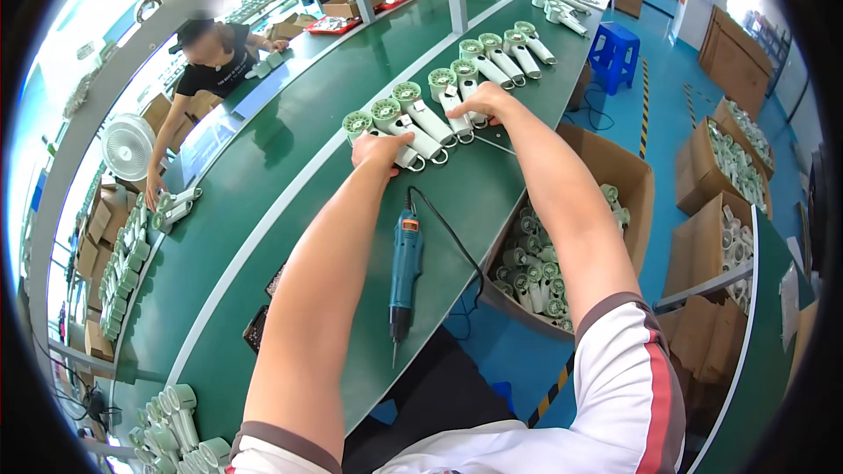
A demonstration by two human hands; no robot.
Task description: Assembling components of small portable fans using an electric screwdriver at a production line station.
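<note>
A row of pale green and white handheld fans (421,114) lies side by side on the green conveyor belt (290,202). My left hand (379,149) rests on the nearest fan of the row, fingers curled over its white handle. My right hand (481,102) presses on a fan a few places further along. A blue electric screwdriver (405,265) with a black cable lies on the belt just below my left forearm, tip pointing toward me.
An open cardboard box (606,184) full of fans stands on the floor to my right. More boxes of fans (729,167) sit further right, and a blue stool (614,51). Another person (206,61) works across the belt beside a white desk fan (128,146). More fans (180,426) lie at lower left.
</note>
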